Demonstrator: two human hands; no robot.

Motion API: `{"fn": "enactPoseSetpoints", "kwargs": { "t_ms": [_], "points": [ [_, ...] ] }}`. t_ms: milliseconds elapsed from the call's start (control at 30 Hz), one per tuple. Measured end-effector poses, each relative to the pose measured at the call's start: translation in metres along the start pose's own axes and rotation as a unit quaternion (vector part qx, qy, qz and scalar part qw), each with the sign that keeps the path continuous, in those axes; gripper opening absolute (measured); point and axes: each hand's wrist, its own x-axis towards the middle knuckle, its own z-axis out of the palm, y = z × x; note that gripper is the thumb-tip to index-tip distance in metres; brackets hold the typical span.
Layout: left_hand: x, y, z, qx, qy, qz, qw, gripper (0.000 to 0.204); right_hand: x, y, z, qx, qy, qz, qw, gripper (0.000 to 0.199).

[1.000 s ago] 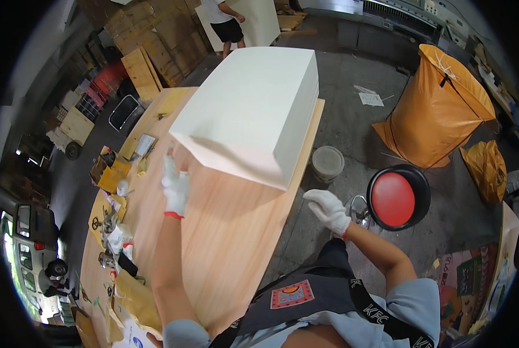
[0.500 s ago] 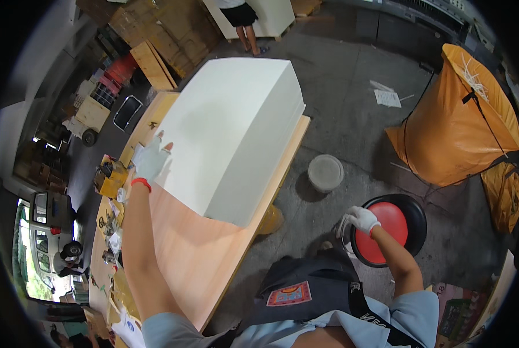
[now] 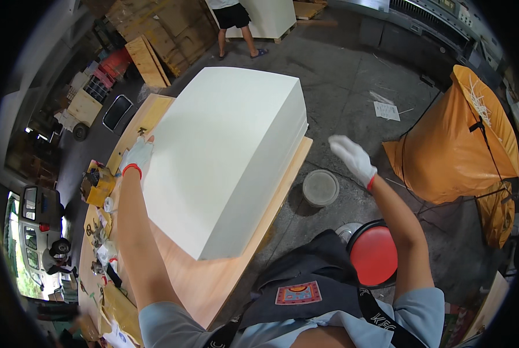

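Note:
A tall stack of white paper (image 3: 219, 156) rests on the wooden table (image 3: 184, 272). My left hand (image 3: 137, 155), in a pale glove with a red cuff, lies along the stack's left edge with its fingers stretched out. Some of its fingertips are hard to see against the white sheets. My right hand (image 3: 354, 158), in a white glove, is held out in the air to the right of the stack, apart from it. Its fingers are straight and hold nothing.
On the floor stand a grey lidded bucket (image 3: 321, 188), a red-topped round stool (image 3: 373, 254) and a big orange sack (image 3: 445, 151) of paper strips. A yellow box (image 3: 101, 184) and small tools line the table's left side. Another person (image 3: 233, 20) stands at the back.
My right hand has left the stool and swung up and forward toward the stack's right side. My left hand has slid off the top sheet to the left edge.

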Motion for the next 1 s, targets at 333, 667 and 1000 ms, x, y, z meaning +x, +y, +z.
{"fn": "enactPoseSetpoints", "kwargs": {
  "t_ms": [333,667,1000],
  "points": [
    [0.056,-0.029,0.033,-0.050,0.002,0.006,0.999,0.061,0.217,-0.032,0.026,0.273,-0.007,-0.036,0.961,0.050],
    [0.043,-0.129,0.053,-0.203,0.040,-0.073,0.976,0.066,0.207,-0.038,0.069,0.241,-0.027,-0.101,0.965,0.051],
    [0.064,-0.046,0.032,-0.579,-0.013,-0.090,0.811,0.060,0.185,0.038,0.035,0.397,0.064,0.020,0.915,0.046]
  ]
}}
